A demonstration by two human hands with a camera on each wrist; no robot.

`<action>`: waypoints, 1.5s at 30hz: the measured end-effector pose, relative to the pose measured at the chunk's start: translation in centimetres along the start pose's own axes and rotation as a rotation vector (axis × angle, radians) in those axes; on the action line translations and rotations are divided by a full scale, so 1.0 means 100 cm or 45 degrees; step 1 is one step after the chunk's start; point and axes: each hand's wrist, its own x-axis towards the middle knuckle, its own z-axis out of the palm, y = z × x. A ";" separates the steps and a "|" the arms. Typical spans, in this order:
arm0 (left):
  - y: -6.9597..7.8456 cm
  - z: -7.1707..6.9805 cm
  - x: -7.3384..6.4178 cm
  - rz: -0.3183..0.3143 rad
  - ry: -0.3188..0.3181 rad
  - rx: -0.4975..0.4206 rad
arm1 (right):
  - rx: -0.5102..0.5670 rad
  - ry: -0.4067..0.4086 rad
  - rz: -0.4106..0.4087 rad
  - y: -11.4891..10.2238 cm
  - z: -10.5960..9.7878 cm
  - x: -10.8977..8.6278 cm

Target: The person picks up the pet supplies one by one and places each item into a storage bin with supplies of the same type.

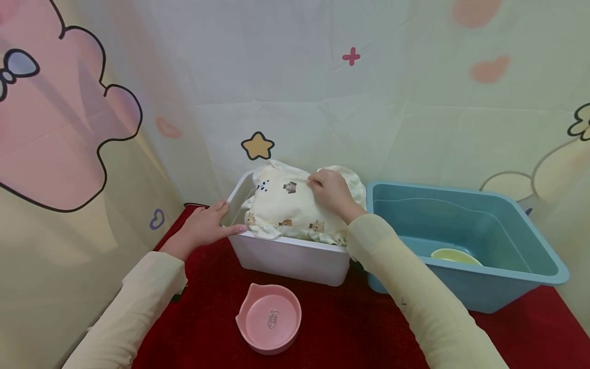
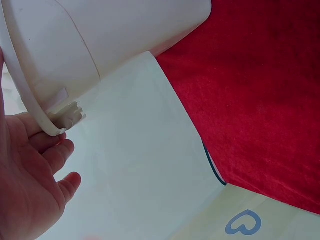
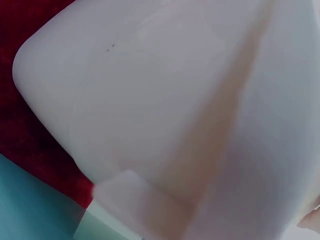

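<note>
A cream cushion [image 1: 276, 205] with ruffled edges and small animal prints sits in a white plastic bin [image 1: 295, 259], rising above its rim. My right hand [image 1: 334, 192] pinches the cushion's fabric near its upper right with curled fingers. At the bin's left end, my left hand [image 1: 205, 225] grips the rim, the thumb lying along the front corner. In the left wrist view, the fingers of that hand [image 2: 30, 175] curl under the rim. The bin's wall [image 3: 125, 100] fills most of the right wrist view, with only a bit of fingertip showing at its right edge.
To the right stands a larger teal tub [image 1: 461, 279] with a yellow dish [image 1: 456, 256] inside. A pink cat-eared bowl [image 1: 272, 320] lies in front of the white bin on a red cloth [image 1: 350, 328]. A printed curtain [image 1: 295, 77] hangs close behind.
</note>
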 end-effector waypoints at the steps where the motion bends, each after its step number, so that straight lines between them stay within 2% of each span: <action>1: 0.000 0.000 0.000 -0.001 0.000 -0.003 | -0.001 0.000 0.001 0.000 0.000 0.000; 15: 0.000 0.002 0.001 -0.012 0.006 -0.042 | 0.005 -0.033 0.044 0.004 0.005 -0.002; 22: -0.001 0.003 0.001 -0.016 0.006 -0.059 | -0.015 -0.040 0.031 0.005 0.005 -0.003; 33: 0.001 0.002 -0.001 -0.044 -0.006 -0.039 | 0.013 -0.140 0.085 0.006 0.009 -0.005; 45: -0.001 0.002 0.000 -0.050 -0.007 -0.045 | 0.034 -0.147 0.048 0.009 0.014 -0.008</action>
